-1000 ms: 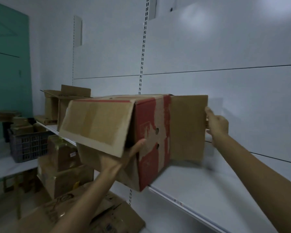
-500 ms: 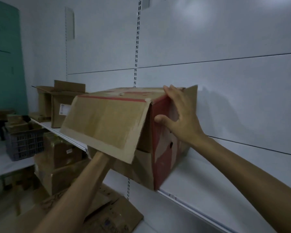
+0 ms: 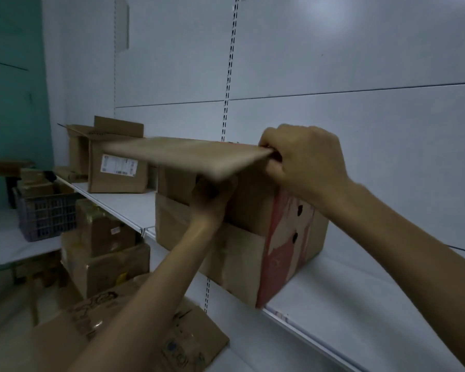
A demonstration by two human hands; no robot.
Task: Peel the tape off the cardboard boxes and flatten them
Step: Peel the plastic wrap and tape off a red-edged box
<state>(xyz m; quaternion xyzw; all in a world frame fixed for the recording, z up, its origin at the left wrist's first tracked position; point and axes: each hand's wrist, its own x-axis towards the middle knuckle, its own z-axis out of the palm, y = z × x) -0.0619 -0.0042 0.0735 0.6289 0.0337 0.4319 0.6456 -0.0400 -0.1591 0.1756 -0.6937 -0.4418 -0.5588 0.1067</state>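
A brown cardboard box with a red printed end [image 3: 285,253] stands on the white shelf [image 3: 360,304], its near corner over the shelf's front edge. Its top flap [image 3: 188,157] sticks out level toward the left. My left hand [image 3: 212,200] is under that flap, fingers up against its underside near the hinge. My right hand [image 3: 304,157] grips the box's top corner, fingers curled over the edge where the flap meets the red end. No tape is plainly visible.
An open brown box with a white label [image 3: 116,167] stands further left on the same shelf. Below lie flattened cardboard sheets [image 3: 145,331], stacked boxes [image 3: 105,253] and a dark crate [image 3: 46,216] on a low table. White wall panels back the shelf.
The hanging top flap has swung up to level, lifted by my left hand. My right hand has closed from a flat hold on the red end to a curled grip on the top corner.
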